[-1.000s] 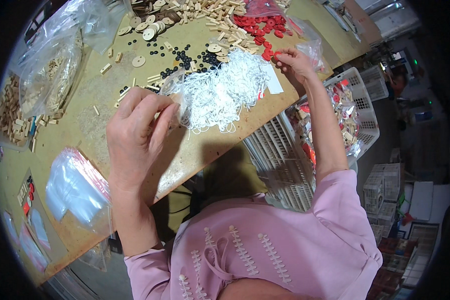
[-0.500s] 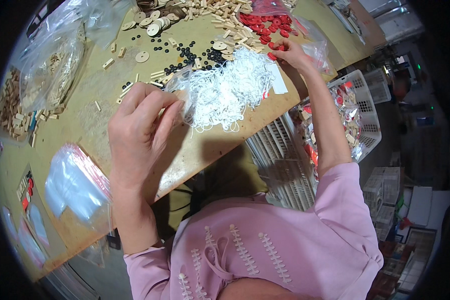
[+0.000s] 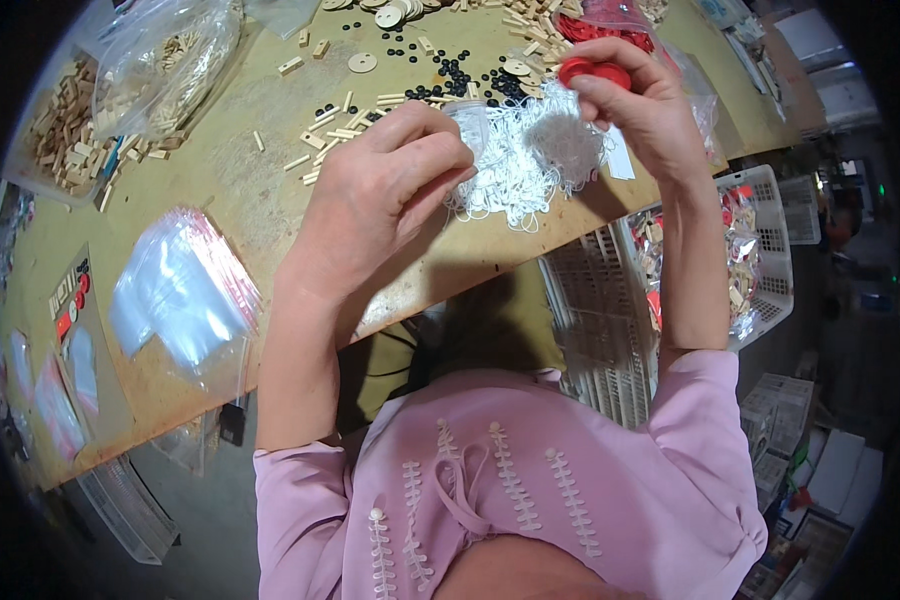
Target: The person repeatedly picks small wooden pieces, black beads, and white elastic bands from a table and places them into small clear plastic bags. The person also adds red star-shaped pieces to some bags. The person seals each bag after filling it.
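My left hand (image 3: 385, 195) is closed in a pinch on a small clear plastic bag (image 3: 468, 122), which partly hides behind the fingers. Farther right, my right hand (image 3: 660, 120) grips a few round red discs (image 3: 598, 72) between thumb and fingers, raised above the table. Below and between both hands lies a tangled heap of white elastic cords (image 3: 515, 185). Small black rings (image 3: 455, 78) are scattered just beyond the heap. Small wooden sticks (image 3: 320, 140) lie past my left hand. A red pile (image 3: 575, 28) in and beside a plastic bag shows behind my right hand.
Stacked clear zip bags (image 3: 185, 285) lie on the table at left. Behind them stand a tub of wooden blocks (image 3: 65, 125) and a large bag of wooden pieces (image 3: 175, 65). A white basket (image 3: 770, 235) of filled packets stands beyond the table's right edge.
My right hand has lifted away from the red pile with red discs in its fingers. My left hand, still pinching the bag, has shifted right in the picture. The view has also shifted.
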A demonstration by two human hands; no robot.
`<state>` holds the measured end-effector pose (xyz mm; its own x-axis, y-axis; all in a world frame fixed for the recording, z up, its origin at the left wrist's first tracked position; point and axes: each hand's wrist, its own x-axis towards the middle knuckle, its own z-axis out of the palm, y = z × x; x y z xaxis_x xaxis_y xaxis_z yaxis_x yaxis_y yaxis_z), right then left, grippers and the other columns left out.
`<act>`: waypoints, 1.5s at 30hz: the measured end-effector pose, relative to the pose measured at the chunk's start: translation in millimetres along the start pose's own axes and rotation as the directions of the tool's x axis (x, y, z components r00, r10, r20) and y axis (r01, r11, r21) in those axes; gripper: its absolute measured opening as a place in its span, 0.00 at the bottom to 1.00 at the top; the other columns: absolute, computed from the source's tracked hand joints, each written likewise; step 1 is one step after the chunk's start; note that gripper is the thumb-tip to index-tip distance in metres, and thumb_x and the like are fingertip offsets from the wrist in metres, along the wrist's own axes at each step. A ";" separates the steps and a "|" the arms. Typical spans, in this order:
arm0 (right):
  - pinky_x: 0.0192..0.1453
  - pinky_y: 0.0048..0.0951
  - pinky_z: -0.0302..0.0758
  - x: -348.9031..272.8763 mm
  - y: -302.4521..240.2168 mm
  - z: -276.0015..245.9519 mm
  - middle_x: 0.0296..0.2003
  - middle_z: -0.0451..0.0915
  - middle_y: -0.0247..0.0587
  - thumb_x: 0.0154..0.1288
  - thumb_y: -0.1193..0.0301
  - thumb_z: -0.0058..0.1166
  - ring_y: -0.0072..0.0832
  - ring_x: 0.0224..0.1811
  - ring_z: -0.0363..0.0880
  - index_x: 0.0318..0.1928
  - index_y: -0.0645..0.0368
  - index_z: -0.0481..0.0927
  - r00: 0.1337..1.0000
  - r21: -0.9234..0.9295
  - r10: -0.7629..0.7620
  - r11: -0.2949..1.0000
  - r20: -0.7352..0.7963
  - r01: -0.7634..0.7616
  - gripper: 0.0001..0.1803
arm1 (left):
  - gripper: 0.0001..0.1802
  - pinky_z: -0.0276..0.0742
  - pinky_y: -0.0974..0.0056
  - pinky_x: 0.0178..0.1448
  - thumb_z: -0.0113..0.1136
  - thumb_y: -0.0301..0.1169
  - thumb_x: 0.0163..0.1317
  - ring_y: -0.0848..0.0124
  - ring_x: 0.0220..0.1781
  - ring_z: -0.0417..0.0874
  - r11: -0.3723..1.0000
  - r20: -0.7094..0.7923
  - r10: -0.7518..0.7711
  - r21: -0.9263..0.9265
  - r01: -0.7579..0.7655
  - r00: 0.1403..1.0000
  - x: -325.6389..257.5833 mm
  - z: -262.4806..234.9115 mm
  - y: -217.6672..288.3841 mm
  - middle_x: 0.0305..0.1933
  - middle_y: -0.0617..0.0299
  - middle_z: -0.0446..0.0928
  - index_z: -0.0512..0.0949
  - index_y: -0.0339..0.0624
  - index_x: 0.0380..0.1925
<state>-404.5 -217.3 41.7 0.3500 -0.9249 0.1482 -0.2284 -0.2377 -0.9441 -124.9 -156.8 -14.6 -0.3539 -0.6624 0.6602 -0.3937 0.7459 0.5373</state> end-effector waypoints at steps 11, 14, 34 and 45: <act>0.39 0.18 0.77 8.2 -46.1 60.4 0.40 0.83 0.27 0.71 0.76 0.61 0.12 0.37 0.79 0.58 0.61 0.81 0.949 -0.190 -0.020 0.978 0.316 0.084 0.16 | 0.08 0.81 0.61 0.39 0.72 0.25 0.56 0.62 0.37 0.83 0.988 -0.056 0.003 -0.153 -0.011 0.998 -0.9 1.7 1.3 0.38 0.60 0.78 0.85 0.44 0.37; 0.39 0.17 0.76 7.7 -59.1 57.5 0.42 0.85 0.29 0.72 0.77 0.59 0.12 0.38 0.80 0.57 0.60 0.81 0.944 -0.184 0.063 0.983 0.325 -0.003 0.15 | 0.08 0.81 0.61 0.39 0.72 0.25 0.56 0.62 0.37 0.84 0.991 -0.066 0.002 -0.130 -0.010 0.998 -0.4 -2.4 4.1 0.39 0.59 0.78 0.85 0.44 0.36; 0.57 0.32 0.77 -101.1 106.2 -96.3 0.54 0.80 0.39 0.65 0.73 0.66 0.32 0.55 0.79 0.55 0.60 0.81 0.998 -0.694 -0.053 0.719 -0.016 0.027 0.19 | 0.04 0.78 0.67 0.45 0.68 0.19 0.63 0.70 0.40 0.80 0.981 -0.161 -0.186 0.027 0.192 0.969 6.0 -5.8 19.4 0.41 0.57 0.78 0.82 0.33 0.37; 0.41 0.23 0.76 -96.0 127.4 -119.8 0.38 0.80 0.33 0.66 0.72 0.67 0.19 0.38 0.79 0.43 0.61 0.84 0.996 -0.498 0.077 0.862 -0.051 -0.092 0.08 | 0.05 0.77 0.66 0.42 0.69 0.20 0.59 0.69 0.36 0.79 0.983 -0.135 -0.166 0.055 0.175 0.977 5.1 3.5 10.0 0.38 0.58 0.77 0.82 0.35 0.34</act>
<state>-576.0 -194.3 -57.5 0.2847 -0.9544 0.0897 -0.6818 -0.2674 -0.6809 -133.6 -152.9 -7.7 -0.1661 -0.7614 0.6266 -0.4958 0.6138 0.6144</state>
